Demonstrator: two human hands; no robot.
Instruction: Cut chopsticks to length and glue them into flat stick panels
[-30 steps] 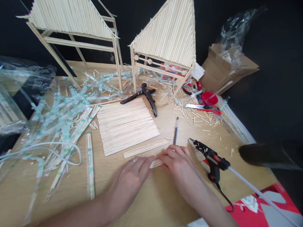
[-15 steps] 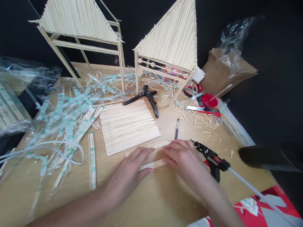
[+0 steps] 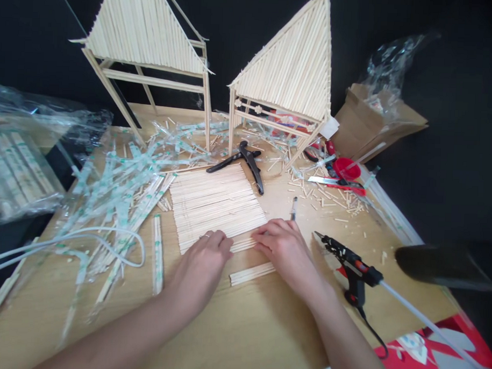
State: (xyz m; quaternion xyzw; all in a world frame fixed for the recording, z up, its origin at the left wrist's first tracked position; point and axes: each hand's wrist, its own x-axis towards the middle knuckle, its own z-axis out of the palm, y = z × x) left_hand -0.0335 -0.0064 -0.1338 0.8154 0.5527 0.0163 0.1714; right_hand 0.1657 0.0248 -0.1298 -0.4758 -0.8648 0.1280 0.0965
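My left hand [image 3: 206,259] and my right hand [image 3: 284,251] are closed on a few thin wooden sticks [image 3: 243,242] between them. These sticks lie along the near edge of a flat panel of side-by-side wooden sticks [image 3: 217,202]. My fingers hide both ends of them. Closer to me, a short bundle of sticks [image 3: 249,274] lies on the table, its right end beneath my right hand. A dark pen [image 3: 294,207] rests just beyond that hand. To its right a black glue gun [image 3: 348,263] lies on the table.
Two stick-built house models [image 3: 149,52] [image 3: 286,73] stand at the back. Black cutting pliers [image 3: 247,160] touch the panel's far edge. Torn wrappers [image 3: 112,185] and wrapped chopsticks [image 3: 158,254] cover the left. A box cutter [image 3: 337,183], red cup [image 3: 346,169] and cardboard box [image 3: 365,124] sit right.
Both hands have moved away from the near stick bundle to the sticks at the panel's edge. Those sticks now lie closer to the panel. The view has shifted slightly left.
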